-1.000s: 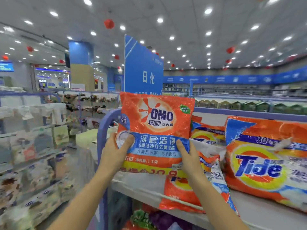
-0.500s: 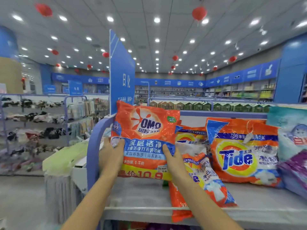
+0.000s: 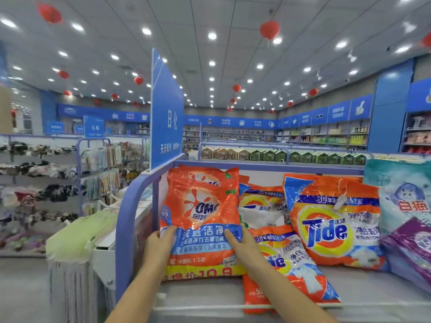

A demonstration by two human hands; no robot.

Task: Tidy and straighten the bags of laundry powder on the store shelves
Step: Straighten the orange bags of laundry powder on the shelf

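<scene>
OMO bag lower than a second ago: then lifted clear, now base on shelf, centre-left of frame, upright against second OMO bag behind. Left hand and right hand grip its side edges, thumbs on front; fingers hidden behind bag. Placement looks near done. Fallen Tide bag lies flat right of centre, overhanging shelf lip, not yet straightened. White patch above it unreadable. Purple bag cut off at right edge.
</scene>
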